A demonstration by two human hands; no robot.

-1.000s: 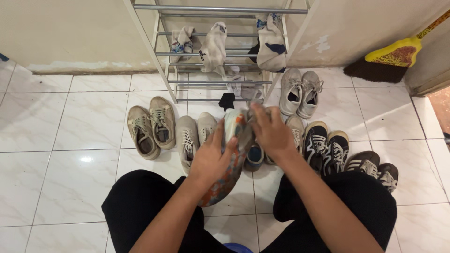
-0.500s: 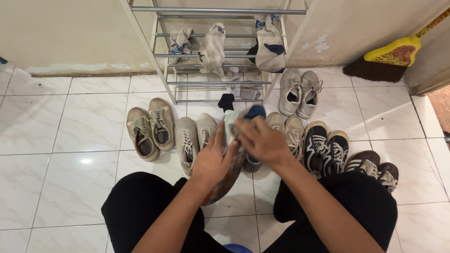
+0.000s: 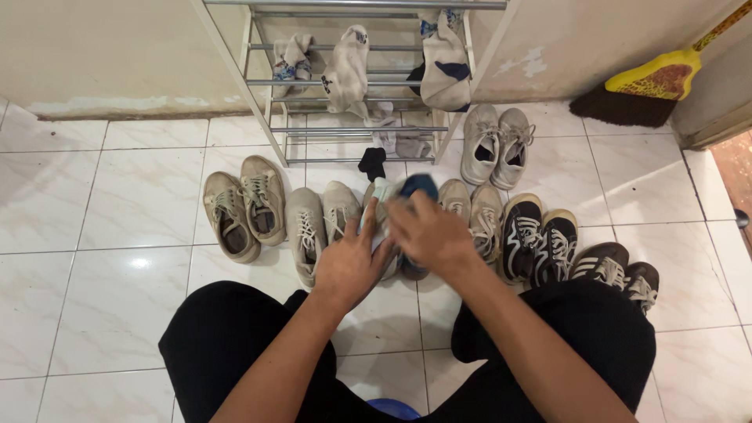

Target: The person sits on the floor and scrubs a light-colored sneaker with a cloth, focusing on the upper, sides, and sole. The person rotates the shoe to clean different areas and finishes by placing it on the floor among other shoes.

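Shoes stand in a row on the white tiled floor (image 3: 94, 204) before us, and our two hands meet above the middle of it. Our left hand (image 3: 350, 262) and right hand (image 3: 427, 235) are both closed around a pale shoe with a blue part (image 3: 399, 189), held just over the row. Behind it, the metal rack (image 3: 356, 129) carries socks (image 3: 345, 70) draped on its bars. Tan shoes (image 3: 243, 205) lie left, black sneakers (image 3: 539, 235) right. Open tile spreads on the left; a broom (image 3: 650, 82) leans in the right corner.
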